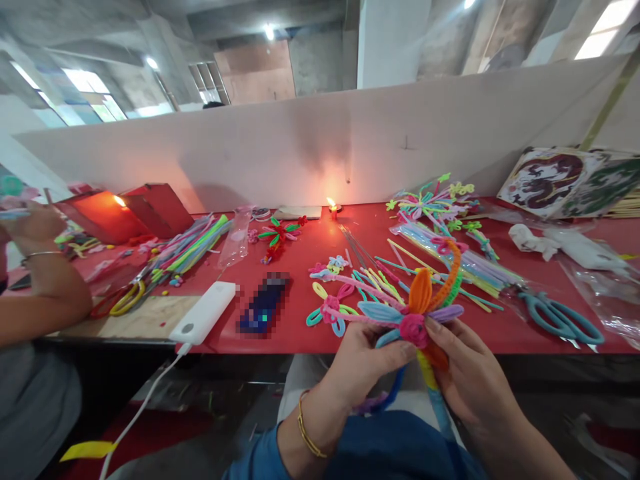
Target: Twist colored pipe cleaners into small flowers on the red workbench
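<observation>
Above the table's front edge, both my hands hold a pipe-cleaner flower [414,329] with a coiled pink centre and orange, blue and purple petals. My left hand [367,360] pinches it from the left, thumb at the pink coil. My right hand [465,360] grips its right side, fingertips by the coil and the purple petal. A stem wrapped in yellow and blue [434,393] hangs down between my hands. An orange and green curved piece [449,273] rises from the flower. Just left of it lies another pipe-cleaner flower [330,309] on the red table.
A lit candle [333,209] burns at the back middle. Blue-handled scissors [563,317] and bundled pipe cleaners [460,257] lie to the right. Leftward are a phone [264,305], a white power bank [204,312] with a cable, and yellow-handled scissors [129,299]. A co-worker's arm [45,293] is at far left.
</observation>
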### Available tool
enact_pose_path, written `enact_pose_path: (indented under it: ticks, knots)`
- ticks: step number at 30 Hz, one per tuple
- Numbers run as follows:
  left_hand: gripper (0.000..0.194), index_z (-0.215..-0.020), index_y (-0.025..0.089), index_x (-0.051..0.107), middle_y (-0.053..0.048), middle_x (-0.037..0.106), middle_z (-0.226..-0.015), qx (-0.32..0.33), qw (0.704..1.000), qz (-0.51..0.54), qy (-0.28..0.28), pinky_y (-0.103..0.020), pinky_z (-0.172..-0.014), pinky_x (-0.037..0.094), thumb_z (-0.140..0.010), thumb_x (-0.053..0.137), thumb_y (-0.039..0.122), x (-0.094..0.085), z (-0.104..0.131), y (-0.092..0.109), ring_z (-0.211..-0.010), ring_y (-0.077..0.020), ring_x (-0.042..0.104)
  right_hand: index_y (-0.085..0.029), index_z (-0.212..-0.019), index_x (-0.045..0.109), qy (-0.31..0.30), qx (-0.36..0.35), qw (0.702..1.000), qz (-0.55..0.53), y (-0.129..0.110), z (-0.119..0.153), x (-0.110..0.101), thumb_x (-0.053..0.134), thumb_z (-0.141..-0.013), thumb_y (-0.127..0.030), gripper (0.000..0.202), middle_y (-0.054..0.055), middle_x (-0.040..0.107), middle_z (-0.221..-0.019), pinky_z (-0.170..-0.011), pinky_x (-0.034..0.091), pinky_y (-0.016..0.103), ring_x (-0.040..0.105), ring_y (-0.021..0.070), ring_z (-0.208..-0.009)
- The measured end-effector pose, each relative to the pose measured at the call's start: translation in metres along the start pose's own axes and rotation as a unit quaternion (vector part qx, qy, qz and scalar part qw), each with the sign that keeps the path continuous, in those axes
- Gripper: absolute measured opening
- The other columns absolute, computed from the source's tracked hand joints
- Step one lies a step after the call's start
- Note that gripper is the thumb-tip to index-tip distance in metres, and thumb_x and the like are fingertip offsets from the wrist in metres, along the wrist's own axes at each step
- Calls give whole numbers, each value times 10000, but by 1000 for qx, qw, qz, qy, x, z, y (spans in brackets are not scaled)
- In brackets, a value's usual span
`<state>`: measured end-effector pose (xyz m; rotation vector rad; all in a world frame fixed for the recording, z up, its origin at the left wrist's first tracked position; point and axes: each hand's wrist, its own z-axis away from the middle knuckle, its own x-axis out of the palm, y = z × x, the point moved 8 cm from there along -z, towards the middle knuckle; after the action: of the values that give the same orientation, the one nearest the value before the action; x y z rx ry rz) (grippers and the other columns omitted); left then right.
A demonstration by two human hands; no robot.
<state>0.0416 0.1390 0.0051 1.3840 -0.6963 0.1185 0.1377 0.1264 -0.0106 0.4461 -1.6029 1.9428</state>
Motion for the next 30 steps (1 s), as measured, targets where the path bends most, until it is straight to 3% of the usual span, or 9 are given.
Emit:
enact_pose_path:
  ticks: [6,13,16,19,23,26,30]
  knots:
    - [185,-648,155,701,8,636,-613,-21,998,9,67,-215,-619,419,-566,766,308,-11,4,-2,-592,-92,526,-213,-761,705,-45,-22,995,81,1,0,-5,780,-564,-312,233,21,696,-698,-657,522,272,643,167,-665]
    - [151,-648,155,702,-7,643,-611,-38,997,52,32,-232,-672,426,-596,744,290,-4,6,-9,-625,-119,555,-215,-652,706,-57,-15,996,67,-2,2,-2,796,-529,-281,166,3,663,-580,-629,517,299,624,169,-591]
    - [166,-680,160,703,-4,627,-597,-41,997,52,38,-242,-674,428,-590,747,292,-4,5,-9,-623,-126,553,-233,-698,706,-50,-14,997,55,-2,2,-2,788,-545,-282,180,12,690,-658,-692,515,324,643,190,-668]
    - [165,-678,166,688,24,578,-552,-35,996,30,72,-199,-569,392,-596,746,297,-11,5,-8,-545,-85,494,-252,-775,690,-42,-40,996,66,-3,4,-8,760,-596,-310,201,11,697,-762,-753,498,310,640,182,-758]
    - [162,-628,165,664,44,532,-529,-8,994,-26,109,-178,-475,325,-616,733,310,-20,6,-3,-487,-54,414,-248,-930,639,-87,-41,989,112,7,8,-12,721,-646,-326,305,34,673,-910,-739,486,288,615,183,-842]
    - [170,-644,167,671,31,558,-552,-16,994,-29,105,-203,-496,365,-619,727,325,-19,6,-5,-498,-75,446,-222,-949,626,-116,-7,978,175,20,11,-15,685,-689,-317,283,16,658,-766,-655,479,263,600,151,-693]
    - [162,-738,177,690,5,642,-669,14,996,17,92,-229,-652,425,-622,733,282,-19,4,-1,-643,-113,552,-177,-711,634,-93,-20,972,217,16,13,-20,643,-725,-345,169,-27,537,-525,-491,406,210,478,95,-477]
